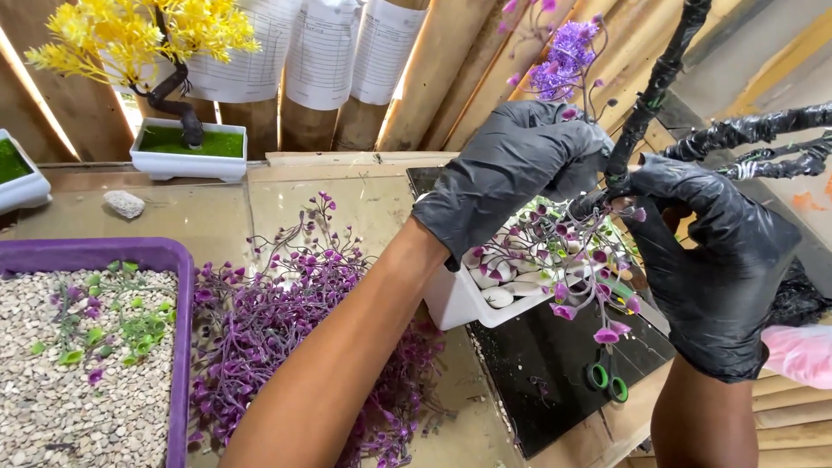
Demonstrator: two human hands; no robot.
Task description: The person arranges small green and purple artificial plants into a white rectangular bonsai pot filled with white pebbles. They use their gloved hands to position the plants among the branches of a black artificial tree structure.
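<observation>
Both my hands wear black gloves. My left hand (511,169) grips the lower part of a black wrapped artificial tree trunk (654,87) that rises from a white rectangular pot (451,299) filled with white pebbles. My right hand (715,260) pinches a sprig of purple artificial flowers (581,260) against the trunk where the branches fork. Black bare branches (754,130) spread to the right. A purple tuft (563,52) sits on an upper branch.
A pile of purple flower sprigs (286,321) lies on the glass table. A purple tray of gravel (78,364) stands at left. A yellow artificial tree in a white pot (186,160) is at the back. Green-handled scissors (607,377) lie on a black sheet (555,364).
</observation>
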